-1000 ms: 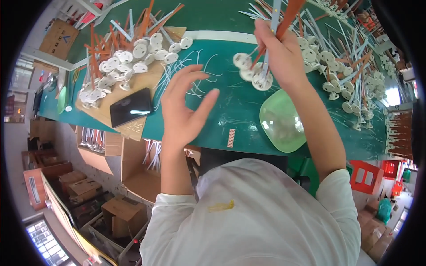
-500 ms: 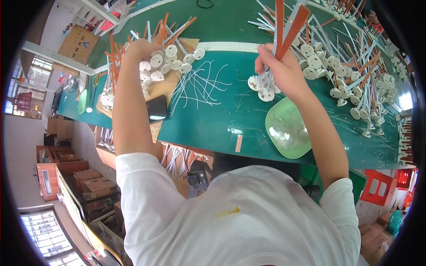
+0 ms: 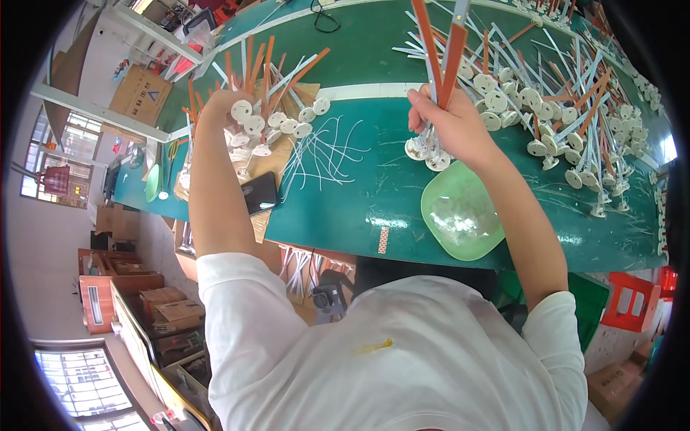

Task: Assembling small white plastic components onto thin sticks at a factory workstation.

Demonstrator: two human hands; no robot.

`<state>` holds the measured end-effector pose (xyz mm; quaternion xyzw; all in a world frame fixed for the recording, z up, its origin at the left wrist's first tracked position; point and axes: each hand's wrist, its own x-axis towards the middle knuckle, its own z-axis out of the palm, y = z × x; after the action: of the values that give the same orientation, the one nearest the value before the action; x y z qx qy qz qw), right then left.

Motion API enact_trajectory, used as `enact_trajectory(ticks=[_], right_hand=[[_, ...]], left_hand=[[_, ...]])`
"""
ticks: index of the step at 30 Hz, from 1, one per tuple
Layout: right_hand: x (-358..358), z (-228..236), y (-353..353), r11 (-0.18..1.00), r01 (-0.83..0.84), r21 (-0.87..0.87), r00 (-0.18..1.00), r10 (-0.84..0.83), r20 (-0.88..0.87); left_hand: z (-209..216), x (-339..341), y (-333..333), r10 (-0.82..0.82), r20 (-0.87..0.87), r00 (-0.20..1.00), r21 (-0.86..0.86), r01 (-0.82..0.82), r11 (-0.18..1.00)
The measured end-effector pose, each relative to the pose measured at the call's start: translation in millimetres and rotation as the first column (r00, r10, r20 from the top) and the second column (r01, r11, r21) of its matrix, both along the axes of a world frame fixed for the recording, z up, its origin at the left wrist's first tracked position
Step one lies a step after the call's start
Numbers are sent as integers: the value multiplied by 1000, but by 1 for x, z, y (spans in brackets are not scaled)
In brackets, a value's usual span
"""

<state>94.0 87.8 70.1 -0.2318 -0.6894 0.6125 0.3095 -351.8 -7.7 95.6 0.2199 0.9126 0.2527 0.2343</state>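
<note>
My right hand [image 3: 454,123] is closed around a small bundle of narrow strips [image 3: 451,68], orange-brown on one face and pale on the other. White round discs [image 3: 437,161] hang at the bundle's lower end, just above the green table [image 3: 338,208]. My left hand [image 3: 221,108] reaches into a pile of similar strips with white discs [image 3: 254,125] at the far left. Its fingers are mostly hidden among them, so its grip does not show. Thin white ties [image 3: 323,154] lie loose on the table between the hands.
A pale green bowl [image 3: 430,223] stands below my right forearm. A dark phone [image 3: 260,192] lies near my left forearm, on brown cardboard [image 3: 282,159]. A larger heap of disc-ended strips [image 3: 532,100] covers the right side. A short patterned copper-coloured strip [image 3: 384,241] lies near the front edge.
The view has shifted slightly. My left hand has moved a little nearer within the left pile. My right hand still holds the bundle, with little change in position.
</note>
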Motion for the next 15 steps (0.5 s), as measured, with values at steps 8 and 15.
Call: enact_trajectory(ticks=[8, 15], right_hand=[[5, -2, 1, 1000, -16, -16, 1000, 16, 10], [4, 0, -3, 999, -36, 0, 999, 36, 34]], left_hand=[[-8, 3, -9, 6, 304, 953, 350, -118, 929], [-1, -5, -24, -114, 205, 972, 312, 46, 949]])
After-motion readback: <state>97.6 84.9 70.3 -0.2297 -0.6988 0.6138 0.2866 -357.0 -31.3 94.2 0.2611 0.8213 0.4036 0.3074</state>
